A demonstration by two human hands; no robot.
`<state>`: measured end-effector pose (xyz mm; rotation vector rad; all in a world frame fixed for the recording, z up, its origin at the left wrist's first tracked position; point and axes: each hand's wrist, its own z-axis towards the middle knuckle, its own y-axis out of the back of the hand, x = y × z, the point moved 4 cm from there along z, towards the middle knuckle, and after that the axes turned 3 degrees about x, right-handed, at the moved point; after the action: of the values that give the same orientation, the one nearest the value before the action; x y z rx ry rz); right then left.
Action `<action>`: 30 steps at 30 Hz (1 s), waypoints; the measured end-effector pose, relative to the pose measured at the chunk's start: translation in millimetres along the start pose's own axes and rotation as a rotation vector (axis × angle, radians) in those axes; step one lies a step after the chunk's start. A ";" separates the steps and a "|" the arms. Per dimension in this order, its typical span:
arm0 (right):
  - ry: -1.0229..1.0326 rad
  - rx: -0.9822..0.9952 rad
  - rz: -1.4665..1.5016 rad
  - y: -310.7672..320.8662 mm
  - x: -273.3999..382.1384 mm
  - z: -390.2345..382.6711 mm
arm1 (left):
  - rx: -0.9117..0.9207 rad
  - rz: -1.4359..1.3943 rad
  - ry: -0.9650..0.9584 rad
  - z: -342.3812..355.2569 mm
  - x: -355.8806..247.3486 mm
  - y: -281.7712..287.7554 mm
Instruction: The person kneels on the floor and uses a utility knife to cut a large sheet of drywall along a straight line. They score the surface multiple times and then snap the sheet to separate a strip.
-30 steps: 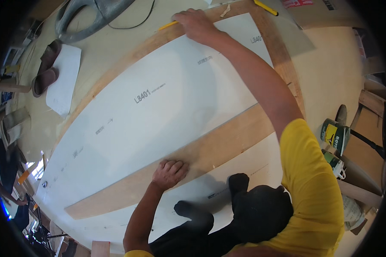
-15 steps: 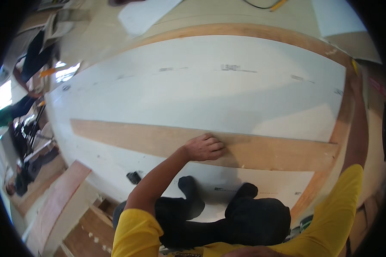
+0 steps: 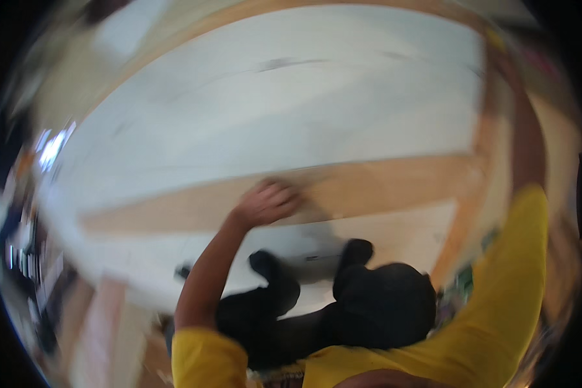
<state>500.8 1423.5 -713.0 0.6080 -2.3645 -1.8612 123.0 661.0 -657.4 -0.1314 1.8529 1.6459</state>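
Note:
A long tan wooden strip (image 3: 381, 184) lies across a large white sheet panel (image 3: 291, 116). On the strip rests my left hand (image 3: 269, 202), fingers curled in; whatever may be under them is hidden. My right arm reaches far forward along the panel's right side. At the far right corner, my right hand (image 3: 507, 68) is closed at a small yellow object (image 3: 496, 39), too blurred to name. A wooden border (image 3: 488, 129) runs beneath the panel's right edge. My dark-clad legs (image 3: 385, 304) are bent, with both feet on the panel.
A small dark object (image 3: 183, 271) lies on the panel left of my left forearm. A pinkish board (image 3: 100, 330) is at the lower left. Beyond the panel, a white sheet (image 3: 129, 29) lies on the floor. Blurred clutter fills the left rim.
The whole view has turned and blurred, so the panel and strip appear tilted and higher. Both hands keep about the same places: left on the strip, right by the yellow object.

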 end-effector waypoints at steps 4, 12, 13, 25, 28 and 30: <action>-0.048 -0.118 0.021 50.3 62.8 -80.7 | -0.091 0.086 0.037 6.1 1.4 6.3; 0.246 -0.246 0.705 114.4 245.4 -326.4 | -0.065 0.048 0.019 4.7 3.8 6.2; 0.279 -0.014 0.975 91.5 271.3 -377.2 | -0.086 0.046 0.018 3.9 4.8 6.6; 0.894 0.165 0.638 3.7 347.5 -521.8 | 0.016 0.030 0.051 -4.9 7.1 -4.0; 0.882 0.085 0.593 5.0 351.8 -522.4 | 0.021 0.022 0.091 -8.5 5.6 -3.3; 0.891 0.025 0.601 5.9 354.1 -523.0 | -0.019 0.041 0.157 -10.5 0.0 -1.9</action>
<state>328.1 821.0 -635.1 0.4949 -1.6955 -0.9959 119.8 651.0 -658.9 -0.2387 1.9683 1.7247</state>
